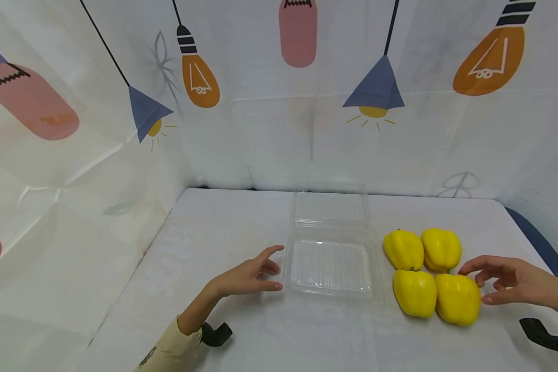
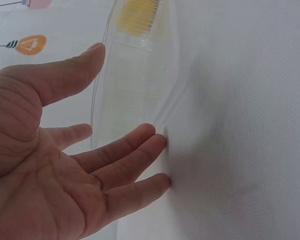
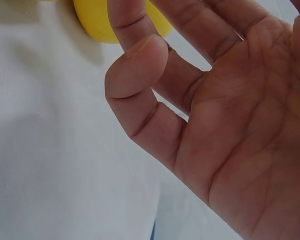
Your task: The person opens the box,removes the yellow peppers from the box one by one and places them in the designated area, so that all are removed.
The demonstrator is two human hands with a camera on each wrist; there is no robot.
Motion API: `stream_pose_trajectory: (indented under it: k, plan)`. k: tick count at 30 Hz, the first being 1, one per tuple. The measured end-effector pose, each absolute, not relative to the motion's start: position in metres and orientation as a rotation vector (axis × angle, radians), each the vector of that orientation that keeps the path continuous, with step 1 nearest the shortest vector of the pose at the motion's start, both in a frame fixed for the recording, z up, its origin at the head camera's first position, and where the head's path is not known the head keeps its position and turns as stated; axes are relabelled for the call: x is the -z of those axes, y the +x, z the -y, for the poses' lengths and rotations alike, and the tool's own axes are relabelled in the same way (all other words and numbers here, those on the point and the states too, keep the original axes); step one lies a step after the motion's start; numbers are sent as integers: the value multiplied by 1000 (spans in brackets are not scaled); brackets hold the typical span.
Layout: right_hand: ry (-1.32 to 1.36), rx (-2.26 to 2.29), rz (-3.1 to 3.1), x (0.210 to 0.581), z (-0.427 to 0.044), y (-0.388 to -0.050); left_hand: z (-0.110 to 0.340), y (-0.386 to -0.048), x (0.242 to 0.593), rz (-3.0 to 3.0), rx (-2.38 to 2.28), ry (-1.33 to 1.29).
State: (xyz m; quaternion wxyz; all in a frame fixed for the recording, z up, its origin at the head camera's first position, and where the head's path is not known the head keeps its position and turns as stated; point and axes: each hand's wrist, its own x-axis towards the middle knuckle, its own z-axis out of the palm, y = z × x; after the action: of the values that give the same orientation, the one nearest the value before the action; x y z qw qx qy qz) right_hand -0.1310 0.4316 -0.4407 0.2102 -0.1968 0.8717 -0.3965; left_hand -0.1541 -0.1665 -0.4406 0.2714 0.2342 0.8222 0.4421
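A clear plastic clamshell container [image 1: 330, 266] lies on the table with its lid [image 1: 330, 207] folded back behind it. At its left edge is my left hand [image 1: 253, 275], fingers spread and loosely bent, holding nothing. In the left wrist view that hand [image 2: 85, 155] has its thumb close to the container's clear wall [image 2: 135, 80]. Several yellow bell peppers [image 1: 415, 293] sit in two rows right of the container. My right hand [image 1: 516, 281] is beside the front right pepper [image 1: 459, 299], fingers loosely curved and around nothing; whether a fingertip touches it I cannot tell.
The white table [image 1: 204, 222] ends at a back edge against a hanging cloth [image 1: 260, 139] printed with lamps and bulbs. More cloth hangs along the left side. A dark blue object [image 1: 539, 243] shows past the table's right edge. Black straps or mounts [image 1: 216, 335] sit at both wrists.
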Motion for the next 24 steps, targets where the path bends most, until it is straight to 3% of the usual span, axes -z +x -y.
stream_pose_trajectory:
  k: [24]
  plan:
    - [-331,864,-2819,423,-417,-128,169,-154,440,-2177,-1233,621]
